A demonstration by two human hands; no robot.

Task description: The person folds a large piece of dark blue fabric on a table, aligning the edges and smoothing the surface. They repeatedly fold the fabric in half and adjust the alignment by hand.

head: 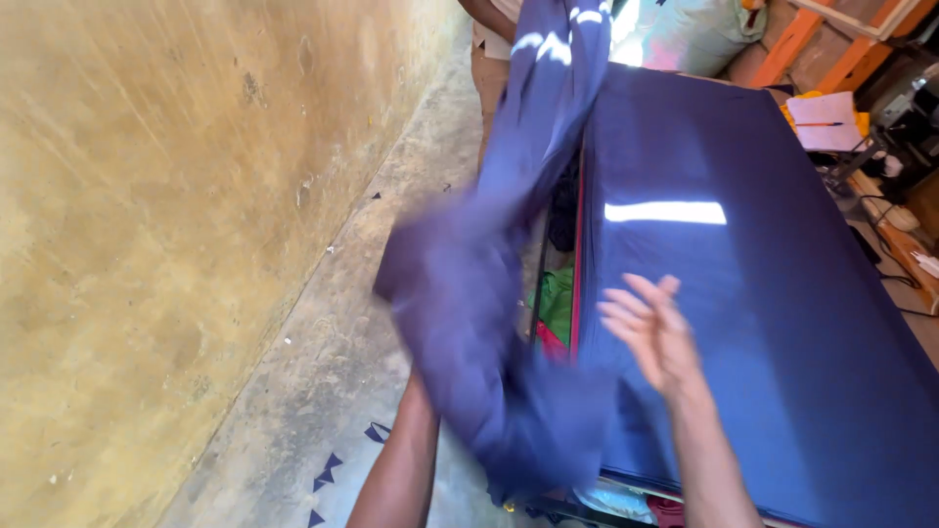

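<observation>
Hanging blurred between the near arms, the navy cloth [489,293] looks light and limp; left hand's grip hidden beneath it, right hand [653,328] spread, over the blue-covered counter [782,323]. Best gathered at an edge.

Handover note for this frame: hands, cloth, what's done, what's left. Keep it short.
Left hand: hidden under the loose navy cloth, which is blurred in mid-air over the floor beside the table; grip not visible.
Right hand: open, palm up, fingers spread, holding nothing, over the table's near left edge.
Far end of the cloth rises to another person at the table's far corner.
Table: covered flat with navy fabric.
Done: one layer lies smooth on the table.
Left: the loose cloth is not yet on the table.
</observation>
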